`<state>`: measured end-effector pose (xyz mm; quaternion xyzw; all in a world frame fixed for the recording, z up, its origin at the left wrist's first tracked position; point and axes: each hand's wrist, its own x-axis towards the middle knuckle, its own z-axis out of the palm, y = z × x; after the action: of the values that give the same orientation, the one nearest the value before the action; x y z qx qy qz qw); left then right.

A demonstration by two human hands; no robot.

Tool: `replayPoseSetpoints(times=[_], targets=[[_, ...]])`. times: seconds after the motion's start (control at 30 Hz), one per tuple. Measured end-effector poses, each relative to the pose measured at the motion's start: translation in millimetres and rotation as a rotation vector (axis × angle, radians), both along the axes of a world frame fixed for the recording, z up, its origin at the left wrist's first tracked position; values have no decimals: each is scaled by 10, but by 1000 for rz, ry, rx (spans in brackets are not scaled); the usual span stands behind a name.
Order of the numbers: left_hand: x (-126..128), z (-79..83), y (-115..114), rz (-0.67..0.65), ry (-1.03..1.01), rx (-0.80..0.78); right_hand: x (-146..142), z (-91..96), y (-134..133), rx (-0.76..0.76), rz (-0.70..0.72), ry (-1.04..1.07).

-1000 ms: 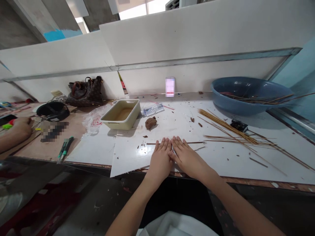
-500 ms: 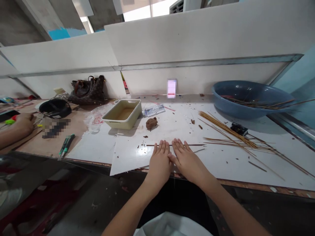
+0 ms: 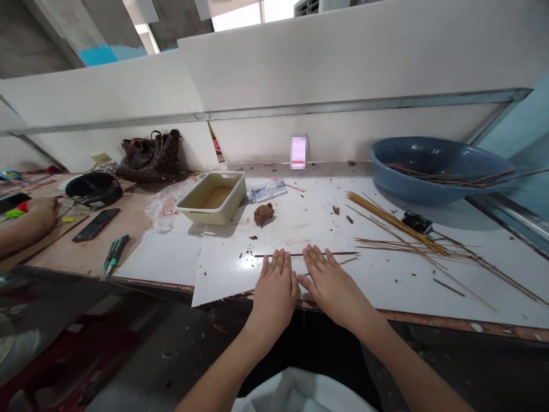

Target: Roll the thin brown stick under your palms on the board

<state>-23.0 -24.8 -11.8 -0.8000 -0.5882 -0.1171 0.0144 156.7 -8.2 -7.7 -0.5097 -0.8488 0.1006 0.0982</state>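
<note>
My left hand (image 3: pixel 275 286) lies flat with its fingers stretched out, the tips on a thin dark brown stick (image 3: pixel 295 254). Beside it my right hand (image 3: pixel 328 283) is flat too, its fingertips on the same stick and its thumb pointing toward my left hand. The stick runs crosswise on the white board (image 3: pixel 231 280) and shows between and beyond both hands. Past the hands sits a lump of brown paste (image 3: pixel 263 214), with small brown crumbs around it. To the right lies a bundle of thin yellowish sticks (image 3: pixel 394 220), with several looser ones nearby.
A cream tub (image 3: pixel 210 214) stands behind left, a blue basin (image 3: pixel 437 171) holding sticks at the back right. A small black object (image 3: pixel 417 222) touches the bundle. Leftward are green-black cutters (image 3: pixel 115 256), a phone (image 3: pixel 96 225), a handbag (image 3: pixel 150 157) and another person's hand (image 3: pixel 40 220).
My hands have moved slightly apart, my left hand leftward and my right hand a little rightward. The stick has shifted very little. The view has tilted slightly.
</note>
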Motion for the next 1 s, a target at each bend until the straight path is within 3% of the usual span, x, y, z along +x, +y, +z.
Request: replayPoseSetpoints(times=[0.23,0.5,0.73,0.93,1.0], targets=[[58,42,237,75,8,-87,-52,48,246,-36,-23,-49],[-81,-190,-88,24,-18,63,46,-57,-55,-1,2,-19],[14,-82,260,93,-30,28,-50,-64,224,22,-69,-16],[-92,-219,-73,45,-16,87,56,-166,-50,61,0,14],[-104,-190,-63,49,-3,70,76,-119,-28,25,13,-10]])
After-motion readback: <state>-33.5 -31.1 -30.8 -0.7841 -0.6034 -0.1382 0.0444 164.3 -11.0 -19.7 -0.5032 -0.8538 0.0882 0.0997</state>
